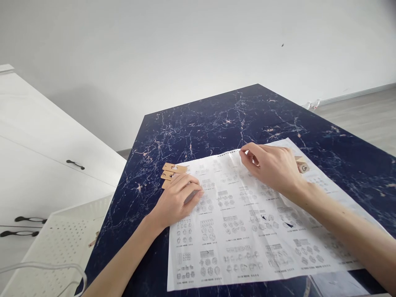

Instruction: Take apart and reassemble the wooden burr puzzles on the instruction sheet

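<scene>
Before us a large printed instruction sheet [216, 237] lies spread over the near part of the dark blue, marble-patterned tabletop [198, 132]. Rows of small line drawings cover it, with captions too small for us to read, and creases run across the paper. Two small dark patches show on it right of the middle; we cannot tell whether they are tears or marks.

Our left hand [181, 197] rests over the sheet's left edge, its fingers loosely bent and the thumb tip close to the fingertips, a gap left behind them. Just beyond its knuckles, flat wooden pieces [168, 175] with cut-outs and dark markings overlap at the sheet's upper left corner. The hand partly covers them, and we cannot tell whether it grips any.

Our right hand [274, 165] is at the sheet's top edge, right of the middle, its fingers curled and the index finger and thumb close together. Whether they pinch the paper we cannot tell. A small wooden block [303, 166] with a dark curved mark sits on the sheet beside this wrist, partly hidden.

To our left are a white cabinet [55, 165] with black handles, a perforated white surface [72, 227] and a pale cable [72, 266].
</scene>
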Demonstrator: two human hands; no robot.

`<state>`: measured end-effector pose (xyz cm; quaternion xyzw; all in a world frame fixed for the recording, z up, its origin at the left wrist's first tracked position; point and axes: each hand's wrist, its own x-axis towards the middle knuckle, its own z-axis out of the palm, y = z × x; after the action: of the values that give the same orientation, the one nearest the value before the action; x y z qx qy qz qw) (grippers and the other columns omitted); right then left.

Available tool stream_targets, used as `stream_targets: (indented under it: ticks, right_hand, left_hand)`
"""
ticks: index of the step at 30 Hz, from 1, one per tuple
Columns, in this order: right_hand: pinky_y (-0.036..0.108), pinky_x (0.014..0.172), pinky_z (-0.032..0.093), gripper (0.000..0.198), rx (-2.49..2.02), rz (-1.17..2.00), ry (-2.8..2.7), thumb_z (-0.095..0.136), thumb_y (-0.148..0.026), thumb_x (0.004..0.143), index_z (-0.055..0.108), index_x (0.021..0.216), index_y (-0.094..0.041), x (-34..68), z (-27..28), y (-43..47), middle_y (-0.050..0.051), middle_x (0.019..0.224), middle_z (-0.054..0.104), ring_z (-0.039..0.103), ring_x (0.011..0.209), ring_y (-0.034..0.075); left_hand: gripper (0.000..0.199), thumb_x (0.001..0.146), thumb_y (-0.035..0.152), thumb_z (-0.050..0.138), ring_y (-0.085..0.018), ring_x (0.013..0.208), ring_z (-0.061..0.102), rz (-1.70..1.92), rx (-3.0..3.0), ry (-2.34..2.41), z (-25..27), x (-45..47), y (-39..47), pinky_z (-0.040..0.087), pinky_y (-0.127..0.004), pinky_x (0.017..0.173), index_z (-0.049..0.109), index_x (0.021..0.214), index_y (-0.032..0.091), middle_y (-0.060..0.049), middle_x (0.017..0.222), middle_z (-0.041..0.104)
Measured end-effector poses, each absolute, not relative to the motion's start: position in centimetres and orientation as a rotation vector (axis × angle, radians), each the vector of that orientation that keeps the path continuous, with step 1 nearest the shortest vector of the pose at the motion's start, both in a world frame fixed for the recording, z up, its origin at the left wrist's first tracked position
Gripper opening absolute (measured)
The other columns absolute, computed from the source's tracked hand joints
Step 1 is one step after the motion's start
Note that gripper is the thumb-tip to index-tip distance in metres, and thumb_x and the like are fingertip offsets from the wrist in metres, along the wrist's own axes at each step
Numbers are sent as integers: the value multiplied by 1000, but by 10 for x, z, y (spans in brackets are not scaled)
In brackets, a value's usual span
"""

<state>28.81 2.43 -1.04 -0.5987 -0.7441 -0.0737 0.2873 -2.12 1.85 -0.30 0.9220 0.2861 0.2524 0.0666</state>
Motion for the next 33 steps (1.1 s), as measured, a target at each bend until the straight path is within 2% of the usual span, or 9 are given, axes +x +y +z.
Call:
stream_targets:
  ticks: [2, 4, 6, 8, 11, 13, 17, 25, 33]
  right_hand:
    - [31, 59, 38, 31, -1591, -237, -1949, 46, -33, 108, 72, 94, -21, 288, -10, 24, 3, 73, 74, 62, 61, 18]
    - [35, 73, 45, 30, -1605, -285, -1911, 45, -29, 108, 70, 94, -22, 290, -10, 26, 6, 80, 77, 66, 71, 22]
    - [41, 88, 46, 27, -1643, -309, -1889, 45, -27, 107, 69, 97, -22, 294, -12, 28, 8, 88, 80, 69, 82, 25]
    - [45, 95, 43, 22, -1712, -308, -1876, 47, -27, 105, 68, 101, -22, 298, -15, 31, 9, 93, 81, 70, 89, 29]
    - [46, 89, 44, 20, -1807, -289, -1869, 50, -30, 103, 68, 106, -21, 300, -17, 32, 10, 97, 81, 70, 94, 32]
    - [40, 76, 43, 21, -1847, -260, -1869, 50, -30, 103, 68, 106, -20, 300, -16, 31, 11, 98, 81, 70, 90, 31]
    - [31, 56, 31, 23, -1865, -176, -1887, 48, -32, 104, 68, 102, -21, 297, -13, 30, 9, 95, 80, 69, 75, 25]
    - [30, 56, 42, 20, -1349, 50, -2156, 49, -26, 107, 67, 101, -21, 288, -12, 26, 8, 97, 79, 70, 75, 20]
    - [30, 58, 47, 22, -982, 89, -2259, 48, -24, 111, 67, 101, -20, 277, -10, 16, 3, 81, 73, 65, 67, 16]
  left_hand:
    - [13, 107, 20, 58, -20, 88, 65, 764, 2777, 858, -2, -21, 18, 52, -38, 86, 67, 98, 20, -4, 98, 72]
    - [15, 107, 21, 57, -19, 87, 65, 766, 2780, 859, -2, -21, 18, 53, -38, 86, 67, 97, 21, -4, 97, 72]
    - [15, 107, 21, 57, -19, 86, 65, 766, 2785, 863, -2, -21, 18, 53, -38, 86, 67, 96, 21, -4, 96, 72]
    - [15, 107, 21, 57, -20, 87, 65, 767, 2786, 868, -3, -21, 19, 53, -39, 86, 67, 97, 21, -4, 96, 71]
    - [14, 107, 20, 57, -19, 87, 64, 764, 2785, 856, -3, -21, 19, 52, -38, 85, 66, 98, 21, -4, 97, 71]
    - [13, 107, 20, 57, -19, 87, 64, 761, 2784, 853, -3, -21, 18, 53, -38, 85, 66, 98, 20, -4, 97, 71]
    - [16, 108, 22, 56, -19, 86, 65, 738, 2770, 879, -2, -21, 18, 53, -38, 84, 67, 97, 21, -5, 97, 72]
    - [14, 107, 21, 57, -19, 85, 65, 745, 2777, 872, -2, -20, 19, 53, -37, 83, 67, 97, 20, -5, 97, 72]
    - [11, 107, 20, 59, -19, 87, 65, 742, 2802, 861, -4, -21, 19, 53, -37, 84, 66, 99, 20, -5, 99, 71]
